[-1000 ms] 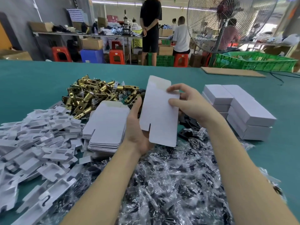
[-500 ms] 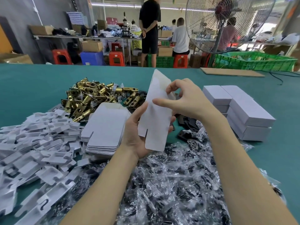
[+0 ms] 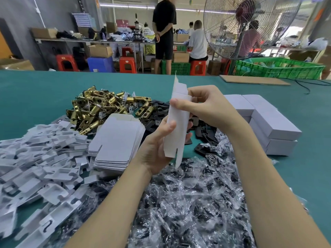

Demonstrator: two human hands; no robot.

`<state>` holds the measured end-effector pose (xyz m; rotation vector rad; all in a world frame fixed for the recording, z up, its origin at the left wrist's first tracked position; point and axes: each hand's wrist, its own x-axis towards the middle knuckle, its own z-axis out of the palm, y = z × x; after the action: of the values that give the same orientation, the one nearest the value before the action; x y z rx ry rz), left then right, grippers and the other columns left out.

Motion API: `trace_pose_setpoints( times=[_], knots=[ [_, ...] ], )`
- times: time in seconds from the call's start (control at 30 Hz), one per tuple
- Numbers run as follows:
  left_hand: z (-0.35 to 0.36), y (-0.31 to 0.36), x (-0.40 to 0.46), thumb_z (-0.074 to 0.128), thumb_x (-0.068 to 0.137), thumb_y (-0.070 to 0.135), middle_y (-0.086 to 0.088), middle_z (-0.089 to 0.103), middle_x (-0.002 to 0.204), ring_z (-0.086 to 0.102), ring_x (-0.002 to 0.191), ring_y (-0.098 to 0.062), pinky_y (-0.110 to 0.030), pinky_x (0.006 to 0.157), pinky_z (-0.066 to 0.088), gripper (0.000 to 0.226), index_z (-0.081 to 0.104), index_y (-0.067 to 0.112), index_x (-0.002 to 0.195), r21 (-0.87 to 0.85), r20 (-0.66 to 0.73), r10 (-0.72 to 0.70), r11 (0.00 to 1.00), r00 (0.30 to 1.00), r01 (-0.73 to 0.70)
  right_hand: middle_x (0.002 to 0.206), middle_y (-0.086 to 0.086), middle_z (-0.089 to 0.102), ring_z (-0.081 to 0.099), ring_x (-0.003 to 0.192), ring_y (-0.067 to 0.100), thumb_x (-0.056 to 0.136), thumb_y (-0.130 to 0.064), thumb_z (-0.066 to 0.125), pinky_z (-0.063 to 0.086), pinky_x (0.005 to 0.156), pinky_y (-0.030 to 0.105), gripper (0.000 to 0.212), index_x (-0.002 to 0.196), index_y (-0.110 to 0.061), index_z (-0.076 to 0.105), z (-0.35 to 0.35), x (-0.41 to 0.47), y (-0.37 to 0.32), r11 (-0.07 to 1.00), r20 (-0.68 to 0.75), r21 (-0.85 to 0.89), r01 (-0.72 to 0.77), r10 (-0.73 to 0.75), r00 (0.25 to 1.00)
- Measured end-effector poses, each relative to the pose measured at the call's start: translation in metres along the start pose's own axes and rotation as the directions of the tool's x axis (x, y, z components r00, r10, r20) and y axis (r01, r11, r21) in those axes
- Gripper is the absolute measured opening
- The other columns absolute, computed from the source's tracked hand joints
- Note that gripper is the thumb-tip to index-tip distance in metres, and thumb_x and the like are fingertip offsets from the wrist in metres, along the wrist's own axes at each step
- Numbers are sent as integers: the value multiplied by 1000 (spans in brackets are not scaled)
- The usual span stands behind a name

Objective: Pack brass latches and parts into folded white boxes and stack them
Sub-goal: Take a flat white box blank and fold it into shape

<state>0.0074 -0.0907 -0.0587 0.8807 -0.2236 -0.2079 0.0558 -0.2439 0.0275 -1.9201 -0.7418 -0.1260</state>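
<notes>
Both the left hand [image 3: 157, 145] and the right hand [image 3: 206, 106] grip an upright white box blank [image 3: 176, 133], near the pile of brass latches [image 3: 100, 108] on its left.

- Work surface: a table [image 3: 44, 90] covered in teal-green material, extending to the far edge of the view.
- Landmark: a stack of flat white box blanks [image 3: 116, 142], lying left of centre.
- Behind the stack, touching it: a heap of brass latches [image 3: 100, 106].
- Left of the stack: a spread pile of white moulded inserts [image 3: 39, 161], reaching the near left corner.
- Right of the stack and behind it: black flat plates [image 3: 204, 133], loosely scattered.
- In front of the stack and to its right: a broad heap of clear plastic bags [image 3: 188, 203] holding dark parts.
- Far right of the stack: closed white boxes [image 3: 272, 122], stacked in two layers.
- Far right, well behind the boxes: a flat cardboard sheet [image 3: 254, 80] and a black cable [image 3: 304, 85].
</notes>
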Motion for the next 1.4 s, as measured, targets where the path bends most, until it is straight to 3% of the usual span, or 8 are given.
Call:
trace_pose_setpoints(
  times=[0.17, 0.4, 0.5, 0.63, 0.73, 0.93, 1.13, 1.4],
  knots=[
    [2, 1, 0, 100, 43, 45, -17, 59, 141, 59, 120, -34, -36, 86, 59, 120, 49, 13, 147, 29, -23, -36, 999, 999, 37, 108, -1, 68, 67, 96, 12, 84, -44, 81, 52, 79, 29, 30, 75, -25, 59, 4, 3, -2, 998, -69, -59, -20, 16, 998],
    [0, 4, 8, 84, 74, 40, -9, 67, 128, 65, 110, -19, -36, 85, 59, 74, 56, 24, 141, 162, 28, 43, 986, 999, -47, 77, -2, 70, 67, 69, 16, 85, -39, 81, 51, 57, 32, 33, 73, -15, 62, 1, 0, -4, 998, -88, 29, -56, 58, 994],
    [7, 4, 18, 73, 86, 36, -2, 71, 122, 67, 111, -18, -37, 94, 54, 50, 62, 20, 132, 452, -16, 148, 883, 989, -125, 89, 8, 73, 69, 85, 25, 84, -43, 80, 54, 70, 37, 37, 77, -9, 66, 1, 2, -1, 984, -208, -158, -86, 52, 977],
    [20, -1, 27, 86, 73, 38, 14, 72, 106, 70, 95, 1, -21, 74, 57, 61, 57, 24, 124, 725, -126, 391, 663, 912, -185, 73, 17, 63, 54, 72, 32, 85, -40, 74, 45, 63, 41, 44, 75, 2, 61, 16, 5, 1, 920, -322, -373, -121, -7, 947],
    [18, 4, 28, 77, 71, 35, 10, 74, 105, 70, 99, -7, -41, 82, 61, 46, 64, 25, 114, 756, -191, 466, 631, 864, -173, 64, -2, 47, 42, 67, 19, 83, -45, 74, 30, 53, 25, 45, 74, -12, 46, 27, 6, -3, 870, -287, -484, -94, -57, 956],
    [8, 14, 27, 74, 91, 13, -2, 75, 111, 71, 105, -19, -46, 90, 59, 25, 65, 20, 114, 675, -213, 366, 726, 906, -134, 99, -8, 66, 63, 88, 7, 74, -54, 84, 47, 68, 21, 73, 128, -33, 40, 14, 3, 3, 961, -213, -248, -126, 73, 974],
    [4, 24, 22, 68, 93, 7, -11, 73, 121, 69, 112, -30, -44, 94, 58, 35, 63, 6, 127, 472, -214, 206, 878, 955, -83, 100, 3, 78, 75, 94, 31, 90, -16, 78, 62, 82, 46, 31, 115, -27, 65, -11, -7, 20, 979, -117, 201, -28, 52, 992],
    [2, 33, 18, 72, 90, 12, -9, 71, 124, 70, 111, -25, -42, 91, 59, 47, 56, 14, 135, 512, -111, 170, 854, 979, -90, 102, 0, 76, 75, 92, 21, 90, -13, 76, 61, 76, 33, 22, 109, -24, 73, -13, -10, 28, 962, -68, 272, 38, -20, 997]
  ],
)
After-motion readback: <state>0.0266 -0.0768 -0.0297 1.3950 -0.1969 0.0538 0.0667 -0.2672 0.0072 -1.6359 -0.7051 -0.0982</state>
